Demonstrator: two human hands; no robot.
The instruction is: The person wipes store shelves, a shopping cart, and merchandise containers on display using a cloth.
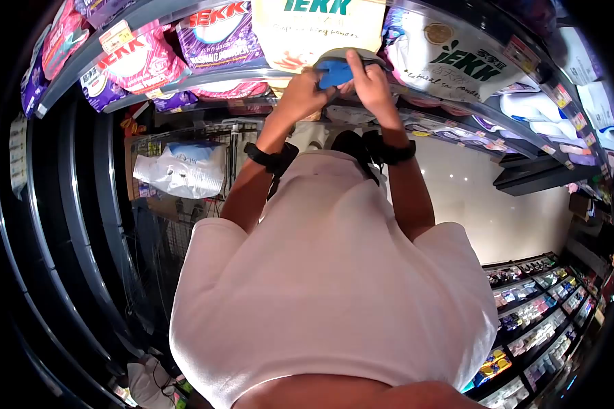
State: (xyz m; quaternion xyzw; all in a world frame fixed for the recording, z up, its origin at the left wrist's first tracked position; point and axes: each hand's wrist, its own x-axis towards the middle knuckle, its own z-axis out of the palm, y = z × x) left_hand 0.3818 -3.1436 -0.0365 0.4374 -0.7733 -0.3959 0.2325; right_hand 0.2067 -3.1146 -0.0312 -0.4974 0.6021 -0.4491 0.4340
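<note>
Both of my hands meet in front of the shelf, around a flat blue piece [335, 72] with a dark grey curved edge behind it. Its exact kind cannot be made out. My left hand [299, 99] has its fingers closed on the left end of the blue piece. On the other side, my right hand [372, 85] grips it, thumb side up, with some fingers hidden behind. Just beyond the hands stands a cream JEKK bag [314, 34]. A white JEKK bag [450, 58] is to the right, and a purple washing powder bag [220, 39] to the left.
A wire cart [235, 146] with a white plastic bag [184, 174] stands at my left. Dark shelf rails [75, 191] run along the far left. Pink JEKK bags [143, 61] line the upper left shelf. Stocked shelves [532, 313] rise behind on the right, across the pale floor [457, 180].
</note>
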